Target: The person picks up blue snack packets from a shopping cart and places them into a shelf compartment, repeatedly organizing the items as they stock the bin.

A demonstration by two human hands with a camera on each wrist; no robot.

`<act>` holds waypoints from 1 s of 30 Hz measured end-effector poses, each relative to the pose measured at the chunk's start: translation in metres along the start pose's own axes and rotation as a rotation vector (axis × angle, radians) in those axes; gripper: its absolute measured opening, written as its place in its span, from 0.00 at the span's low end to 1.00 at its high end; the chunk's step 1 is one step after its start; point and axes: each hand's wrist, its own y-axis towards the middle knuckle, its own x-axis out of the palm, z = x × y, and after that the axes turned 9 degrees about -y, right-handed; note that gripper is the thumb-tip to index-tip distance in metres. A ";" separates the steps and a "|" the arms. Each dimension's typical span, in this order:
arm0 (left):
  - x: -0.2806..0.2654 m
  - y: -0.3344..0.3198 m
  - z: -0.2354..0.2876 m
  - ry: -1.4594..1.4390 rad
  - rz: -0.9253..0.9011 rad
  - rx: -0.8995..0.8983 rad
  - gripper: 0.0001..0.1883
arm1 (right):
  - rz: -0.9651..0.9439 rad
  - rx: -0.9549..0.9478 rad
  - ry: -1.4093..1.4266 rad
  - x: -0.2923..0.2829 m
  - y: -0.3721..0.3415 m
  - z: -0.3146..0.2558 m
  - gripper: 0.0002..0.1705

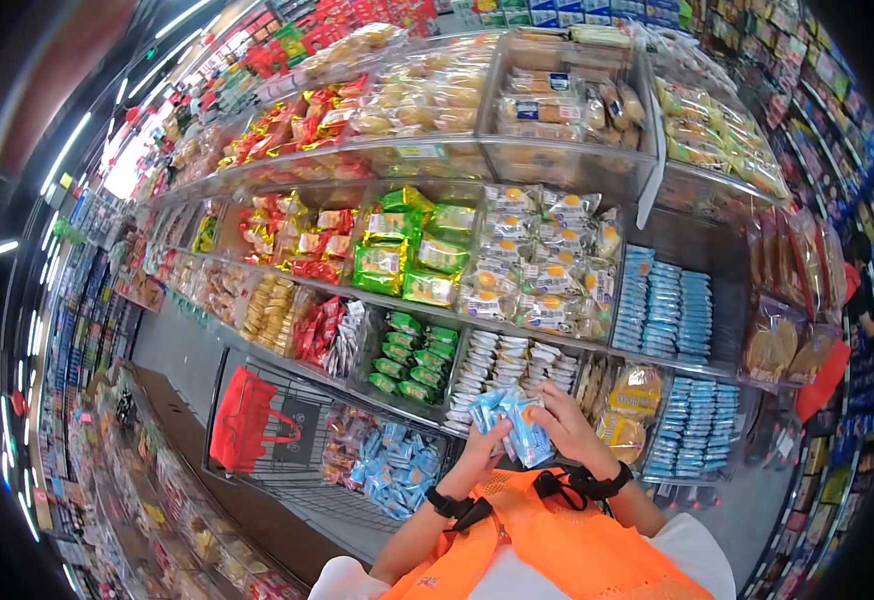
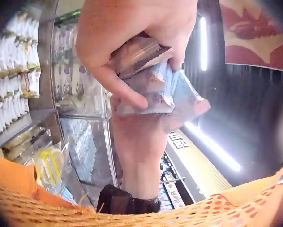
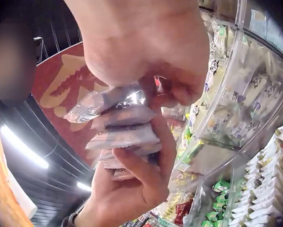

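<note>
My head view looks forward and down, well back, over the shelves (image 1: 697, 235). Both wrist views angle upward, close to the fingers (image 2: 125, 92), catching ceiling lights (image 3: 23, 146); all three share the held packets (image 1: 522, 428).

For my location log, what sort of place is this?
Most likely a supermarket's snack section: clear bins hold many wrapped snacks, and a shopping cart stands beside them.

I can see a bright orange vest (image 1: 587, 535) whose mesh is peppered with small holes, worn over a white short-sleeved top (image 1: 699, 560). There's a black wristband (image 1: 447, 503) on the left and a matching dark strap (image 1: 612, 487) on the right, with small black fittings (image 1: 474, 514) beside them.
</note>
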 end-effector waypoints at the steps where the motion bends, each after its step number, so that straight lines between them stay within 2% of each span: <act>1: 0.001 -0.005 0.003 0.033 -0.024 0.009 0.26 | 0.023 0.013 -0.023 0.003 0.003 -0.003 0.21; 3: -0.002 -0.018 0.008 0.100 -0.073 0.021 0.29 | 0.072 0.044 -0.068 0.013 0.008 -0.013 0.18; 6: -0.015 -0.025 0.015 0.046 -0.078 -0.012 0.30 | 0.100 0.255 0.026 0.018 0.012 -0.054 0.15; 8: -0.027 -0.028 0.025 0.071 -0.096 -0.019 0.30 | 0.194 0.116 -0.121 0.038 0.012 -0.048 0.17; 9: -0.031 -0.031 0.030 0.081 -0.105 -0.027 0.30 | 0.242 0.050 -0.195 0.046 0.009 -0.046 0.19; 13: -0.036 -0.039 0.046 0.225 -0.187 0.106 0.26 | 0.166 -0.105 -0.349 0.065 0.002 -0.058 0.32; 14: -0.035 -0.044 0.055 0.316 -0.188 0.101 0.25 | 0.066 -0.071 -0.360 0.070 -0.002 -0.057 0.40; 18: -0.049 -0.060 0.068 0.356 -0.277 0.079 0.25 | 0.030 0.007 -0.328 0.089 -0.002 -0.075 0.52; 21: -0.049 -0.069 0.076 0.440 -0.389 0.122 0.26 | 0.108 0.065 -0.182 0.109 -0.006 -0.080 0.57; 25: -0.040 -0.094 0.085 0.352 -0.371 0.052 0.25 | 0.159 0.252 0.013 0.130 -0.015 -0.090 0.59; 26: -0.052 -0.087 0.079 0.456 -0.438 0.138 0.24 | 0.260 0.210 0.007 0.142 -0.017 -0.085 0.58; 29: -0.071 -0.087 0.076 0.453 -0.487 0.065 0.23 | 0.326 0.162 -0.542 0.148 -0.020 -0.098 0.56; 30: -0.071 -0.087 0.075 0.425 -0.475 0.061 0.22 | 0.344 0.149 -0.555 0.149 -0.020 -0.102 0.53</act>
